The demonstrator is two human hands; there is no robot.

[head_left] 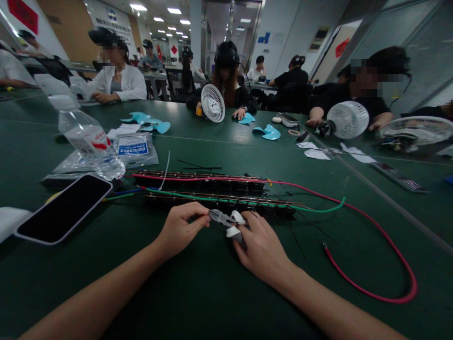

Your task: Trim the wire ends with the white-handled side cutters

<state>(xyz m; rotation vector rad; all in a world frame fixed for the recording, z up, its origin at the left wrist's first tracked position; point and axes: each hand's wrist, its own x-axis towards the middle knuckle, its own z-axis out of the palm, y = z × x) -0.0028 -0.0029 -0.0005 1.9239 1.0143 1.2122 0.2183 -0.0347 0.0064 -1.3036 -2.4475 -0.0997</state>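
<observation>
My right hand (260, 241) grips a pair of pliers (221, 217) by their white and grey handles, the jaws pointing left. My left hand (186, 226) pinches with thumb and fingers right at the tips of the jaws; whatever it holds there is too small to make out. Just beyond both hands lie two long black strips (219, 198) with bare metal wires along them. A green wire (247, 203) runs over the nearer strip, and a red wire (385, 231) crosses the farther one and loops round to the right. A pale cable tie (165, 170) stands up at the strips' left part.
At the left are a phone (65, 208), a tilted plastic bottle (85, 137) and a plastic bag with a blue label (136, 148). Across the green table, other people handle white fan parts (213, 104) near blue fan blades (268, 132). A remote-like object (399, 177) lies right.
</observation>
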